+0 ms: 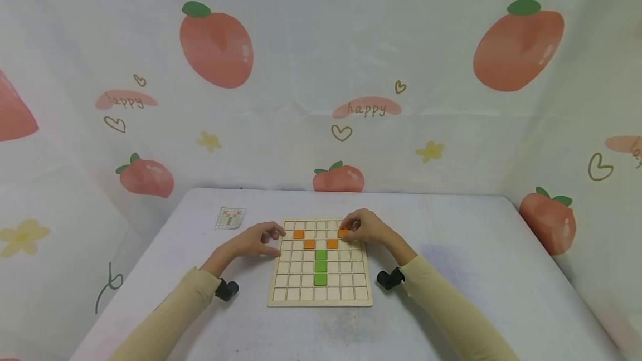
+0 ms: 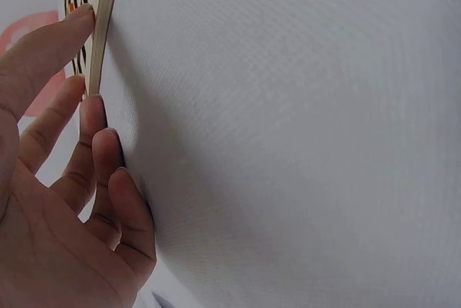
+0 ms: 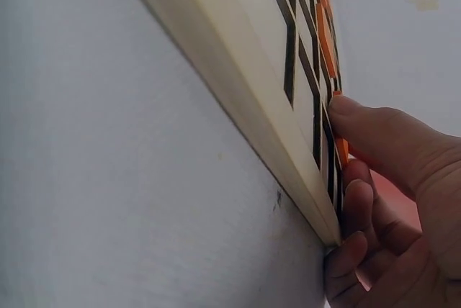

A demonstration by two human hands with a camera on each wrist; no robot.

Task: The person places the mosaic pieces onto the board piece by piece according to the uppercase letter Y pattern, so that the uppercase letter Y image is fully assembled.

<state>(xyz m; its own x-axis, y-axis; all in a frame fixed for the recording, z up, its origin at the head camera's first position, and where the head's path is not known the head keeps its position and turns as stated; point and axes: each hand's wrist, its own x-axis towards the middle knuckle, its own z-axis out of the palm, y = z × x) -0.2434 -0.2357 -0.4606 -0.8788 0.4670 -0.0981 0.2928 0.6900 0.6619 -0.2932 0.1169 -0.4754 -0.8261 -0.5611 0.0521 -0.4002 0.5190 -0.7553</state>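
Observation:
A pale wooden grid board (image 1: pixel 321 303) lies flat on the white table. My right hand (image 1: pixel 368 227) is over its far right corner, thumb and fingers pinching an orange square tile (image 1: pixel 343 233) at a grid cell. In the right wrist view the thumb presses on that orange tile (image 3: pixel 343 151), with the lower fingers by the board's corner. My left hand (image 1: pixel 254 240) touches the board's left edge with thumb and fingertips, fingers loosely bent. Three other orange tiles (image 1: pixel 309 244) form slanting lines on the grid, above a column of three green tiles (image 1: pixel 320 266).
A small paper card (image 1: pixel 230 218) printed with a coloured grid pattern lies at the back left of the table (image 1: pixel 441 305). Behind the table hangs a white cloth (image 1: pixel 301 60) with fruit prints. Black devices (image 1: pixel 390 279) are strapped on both wrists.

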